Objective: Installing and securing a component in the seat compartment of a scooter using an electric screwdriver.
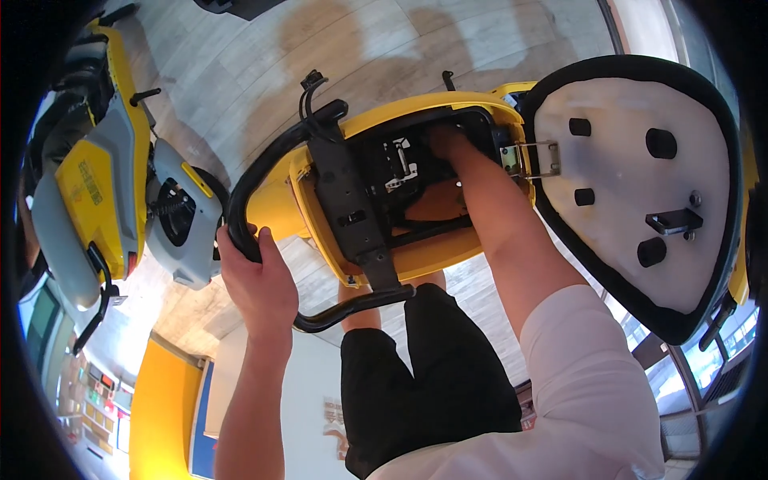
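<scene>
A yellow scooter stands before me with its seat hinged up to the right, pale underside showing. My left hand is closed round the black grab rail, which curves out from the scooter's rear end. Down in the dark compartment under the seat, my right hand reaches to the far side; shadow hides its fingers, so what it touches cannot be made out. Beside that hand lies a silvery metal bracket or latch part. A black plate spans the compartment's left end.
Another scooter, yellow and grey, stands at the left. A metal hinge joins the raised seat to the body. Wood-look flooring runs beneath. At the lower left is a yellow panel; glazed doors are at the lower right.
</scene>
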### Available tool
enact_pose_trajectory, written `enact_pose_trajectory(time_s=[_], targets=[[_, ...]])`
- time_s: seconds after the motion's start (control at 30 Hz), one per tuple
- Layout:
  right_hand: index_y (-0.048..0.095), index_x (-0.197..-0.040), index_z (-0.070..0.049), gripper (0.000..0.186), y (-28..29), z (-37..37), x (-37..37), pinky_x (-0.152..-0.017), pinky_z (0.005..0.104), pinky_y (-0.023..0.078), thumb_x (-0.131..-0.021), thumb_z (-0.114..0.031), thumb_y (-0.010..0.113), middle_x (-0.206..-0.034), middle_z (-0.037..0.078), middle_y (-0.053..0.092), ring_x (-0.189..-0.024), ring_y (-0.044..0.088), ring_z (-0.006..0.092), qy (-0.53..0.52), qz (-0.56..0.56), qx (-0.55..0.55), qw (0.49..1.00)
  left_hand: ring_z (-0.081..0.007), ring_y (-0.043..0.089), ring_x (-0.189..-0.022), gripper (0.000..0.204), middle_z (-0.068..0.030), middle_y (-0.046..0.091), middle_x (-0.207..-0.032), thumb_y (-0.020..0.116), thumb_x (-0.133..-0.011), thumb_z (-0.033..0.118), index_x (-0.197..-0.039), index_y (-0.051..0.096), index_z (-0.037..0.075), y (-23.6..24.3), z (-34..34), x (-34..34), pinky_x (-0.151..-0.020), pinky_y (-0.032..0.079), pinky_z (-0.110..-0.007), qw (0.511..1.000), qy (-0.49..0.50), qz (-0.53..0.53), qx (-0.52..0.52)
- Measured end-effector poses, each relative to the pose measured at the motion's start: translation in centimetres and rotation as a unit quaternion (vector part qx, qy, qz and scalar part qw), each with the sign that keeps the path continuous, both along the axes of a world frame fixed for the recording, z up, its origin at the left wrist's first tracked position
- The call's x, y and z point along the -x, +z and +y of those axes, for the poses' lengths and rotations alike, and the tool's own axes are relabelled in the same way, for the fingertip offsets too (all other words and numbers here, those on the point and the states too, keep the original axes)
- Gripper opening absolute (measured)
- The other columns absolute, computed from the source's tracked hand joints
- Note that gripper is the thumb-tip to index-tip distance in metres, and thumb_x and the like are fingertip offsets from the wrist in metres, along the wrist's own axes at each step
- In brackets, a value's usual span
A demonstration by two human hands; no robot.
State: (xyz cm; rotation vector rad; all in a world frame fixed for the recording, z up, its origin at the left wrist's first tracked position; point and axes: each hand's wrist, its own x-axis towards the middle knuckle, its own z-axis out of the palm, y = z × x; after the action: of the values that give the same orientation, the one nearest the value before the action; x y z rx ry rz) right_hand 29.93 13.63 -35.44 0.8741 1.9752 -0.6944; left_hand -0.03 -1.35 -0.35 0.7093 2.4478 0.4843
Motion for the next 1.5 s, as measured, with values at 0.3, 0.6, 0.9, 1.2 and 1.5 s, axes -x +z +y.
enact_pose_trajectory(time_s=[0.3, 0.6, 0.9, 1.2, 1.5], targets=[[0.053, -0.127, -0.002, 0.044, -0.3, 1.2, -1.3, -0.105, 0.0435, 0.037, -0.090, -0.023, 0.047, -0.134, 0.022, 0.048, -0.123, 0.048, 0.0353, -0.082, 0.059, -0.012, 0.995, -0.0089, 0.045, -0.047, 0.011, -0.0040, 0.049, -0.066, 0.054, -0.092, 0.012, -0.098, 0.048, 0.004, -0.4, -0.2, 0.0, -0.043, 0.036, -0.027, 1.000, -0.010, -0.007, -0.001], [0.046, -0.134, -0.003, 0.070, 2.9, 3.0, 0.6, -0.108, 0.0415, 0.034, -0.073, -0.026, 0.072, -0.140, 0.019, 0.043, -0.129, 0.042, 0.0328, -0.184, 0.029, 0.012, 0.982, -0.0225, 0.055, -0.071, 0.015, -0.0128, 0.056, -0.081, 0.055, -0.090, 0.011, -0.099, 0.049, 0.000, 0.6, 0.7, -0.3, -0.069, 0.044, -0.033, 0.996, 0.054, -0.048, 0.049], [0.045, -0.132, 0.001, 0.070, 1.0, 2.4, 0.6, -0.109, 0.0418, 0.033, -0.081, -0.043, 0.066, -0.138, 0.022, 0.045, -0.129, 0.042, 0.0337, -0.142, -0.021, 0.056, 0.988, -0.0087, 0.046, -0.043, 0.011, -0.0029, 0.048, -0.064, 0.055, -0.092, 0.014, -0.094, 0.048, 0.005, -0.6, -0.6, 0.2, -0.039, 0.037, -0.024, 1.000, 0.016, -0.010, 0.015], [0.036, -0.137, 0.001, 0.077, 0.1, 2.6, 0.5, -0.112, 0.0403, 0.029, -0.078, -0.035, 0.070, -0.143, 0.023, 0.036, -0.135, 0.033, 0.0331, -0.166, 0.019, 0.062, 0.984, -0.0150, 0.048, -0.064, 0.013, -0.0082, 0.050, -0.075, 0.054, -0.091, 0.011, -0.094, 0.047, 0.000, 0.8, 0.9, -0.5, -0.062, 0.040, -0.031, 0.995, 0.066, -0.053, 0.055], [0.037, -0.138, -0.001, 0.078, 0.8, 2.5, 1.1, -0.111, 0.0411, 0.029, -0.076, -0.035, 0.071, -0.143, 0.022, 0.037, -0.133, 0.035, 0.0335, -0.164, 0.029, 0.051, 0.985, -0.0173, 0.050, -0.067, 0.014, -0.0102, 0.053, -0.077, 0.054, -0.091, 0.011, -0.095, 0.048, 0.000, 0.6, 0.4, 0.0, -0.064, 0.042, -0.031, 0.996, 0.054, -0.051, 0.043]])
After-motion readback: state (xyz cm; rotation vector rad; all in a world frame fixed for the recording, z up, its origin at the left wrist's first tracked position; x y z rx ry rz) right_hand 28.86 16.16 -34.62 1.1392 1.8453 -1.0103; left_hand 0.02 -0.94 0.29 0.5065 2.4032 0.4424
